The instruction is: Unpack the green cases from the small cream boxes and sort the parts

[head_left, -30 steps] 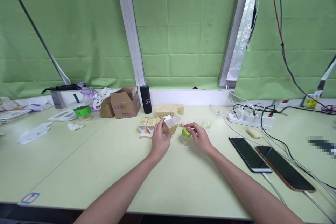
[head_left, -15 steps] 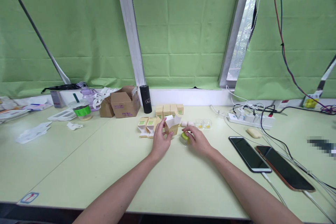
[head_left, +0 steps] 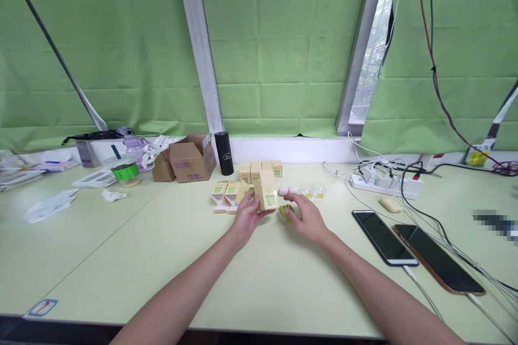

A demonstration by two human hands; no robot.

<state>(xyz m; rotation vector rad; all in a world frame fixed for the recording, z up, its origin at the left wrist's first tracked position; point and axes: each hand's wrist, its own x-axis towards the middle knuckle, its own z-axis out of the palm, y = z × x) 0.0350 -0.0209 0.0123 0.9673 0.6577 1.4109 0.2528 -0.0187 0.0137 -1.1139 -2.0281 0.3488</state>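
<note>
My left hand [head_left: 246,219] is closed around a small tan cardboard box [head_left: 268,201] with flaps raised and a green-and-white square on its side. Just right of it, the fingers of my right hand [head_left: 306,219] curl round a small green-and-clear jar [head_left: 285,214], low over the table. Left of the box lie two open cartons [head_left: 225,194] showing white insides. Closed cartons [head_left: 256,169] stand in a row behind. Beyond my right fingers are small white pieces [head_left: 287,190] and two clear round containers [head_left: 313,191] with yellow spots.
A black bottle [head_left: 224,153] and a brown cardboard box [head_left: 192,157] stand at the back. On the left is a cup with a green band [head_left: 128,173]. Two phones [head_left: 384,237] with cables lie on the right, in front of a power strip [head_left: 387,185].
My left hand has turned the small box, so its square-marked side now faces me. The green jar has tilted in my right fingers, and that hand has hardly shifted.
</note>
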